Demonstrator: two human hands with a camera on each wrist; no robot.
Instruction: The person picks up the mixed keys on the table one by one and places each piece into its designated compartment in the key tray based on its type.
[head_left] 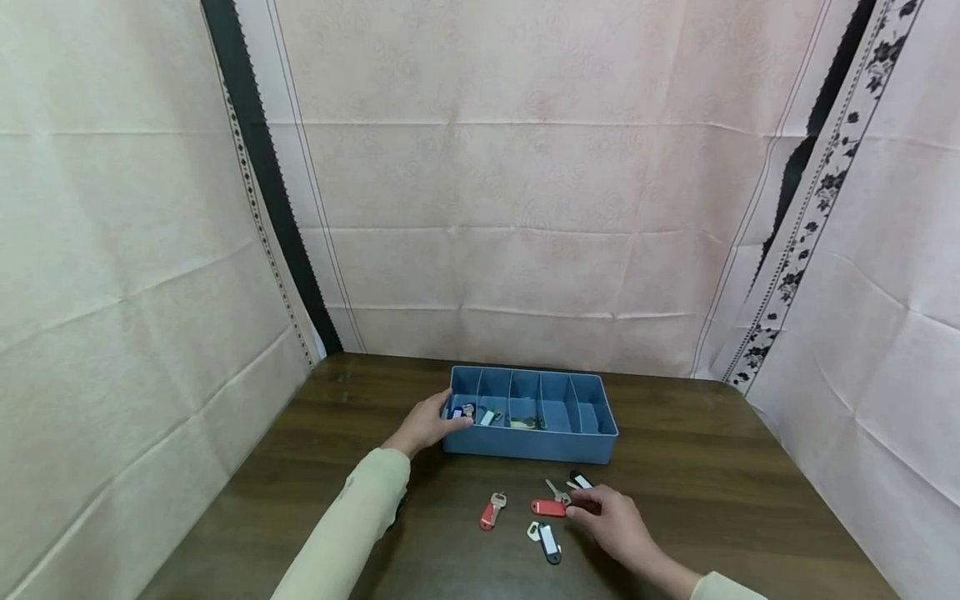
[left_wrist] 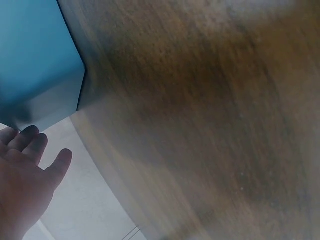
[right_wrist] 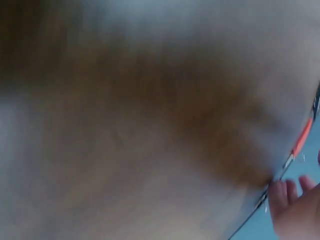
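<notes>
A blue divided box (head_left: 525, 447) stands at the back of the table. My left hand (head_left: 425, 423) rests at its left end, thumb over the front rim and fingers along the side wall; the left wrist view shows the fingers fairly straight at the box's end (left_wrist: 55, 95). My right hand (head_left: 611, 521) is low over the table, thumb and fingertips right at the end of a key with a red tag (head_left: 548, 507). Beyond these fingers lies a black-tagged key (head_left: 581, 480), partly hidden. Nearer me are another black-tagged key (head_left: 550, 543) and another red-tagged key (head_left: 489, 515).
Several tagged keys lie in the box's left compartments: dark blue (head_left: 463, 411), green and white (head_left: 489, 417), yellow-green (head_left: 522, 423). The two right compartments show bare bottoms. Pale cloth (head_left: 517, 208) hangs around the brown wooden table (head_left: 697, 467).
</notes>
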